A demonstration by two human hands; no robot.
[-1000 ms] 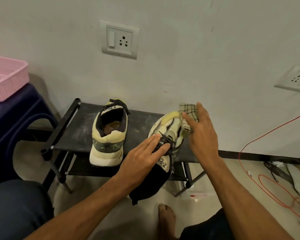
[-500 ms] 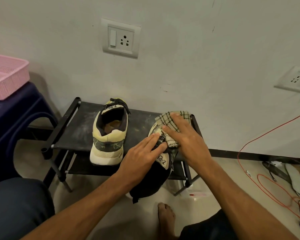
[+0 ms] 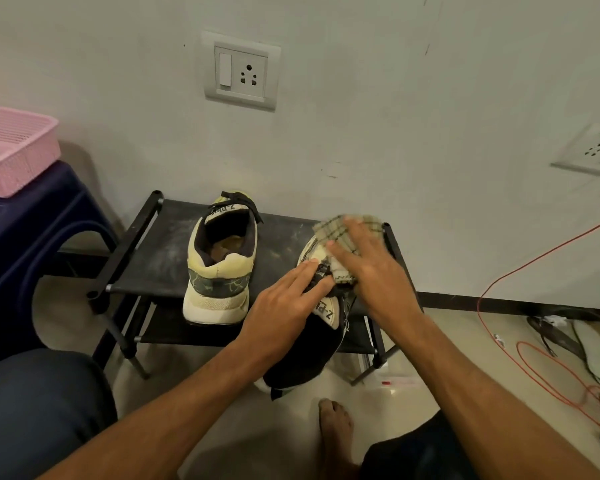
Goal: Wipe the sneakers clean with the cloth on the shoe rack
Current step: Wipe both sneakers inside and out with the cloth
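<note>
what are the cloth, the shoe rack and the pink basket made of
The cloth looks like soft woven cotton, matte: checked weave, limp folds. The shoe rack seems to have black tubes, metal or plastic, and matte fabric-like shelves showing dust; silver rod ends hint at metal. The pink basket looks like moulded plastic, with fine perforated walls.

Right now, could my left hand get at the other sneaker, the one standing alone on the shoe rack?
Probably yes. Your left hand rests with straight fingers on the sneaker under the cloth, and the other sneaker stands close to its left on the shoe rack, heel toward you, nothing between them.
</note>
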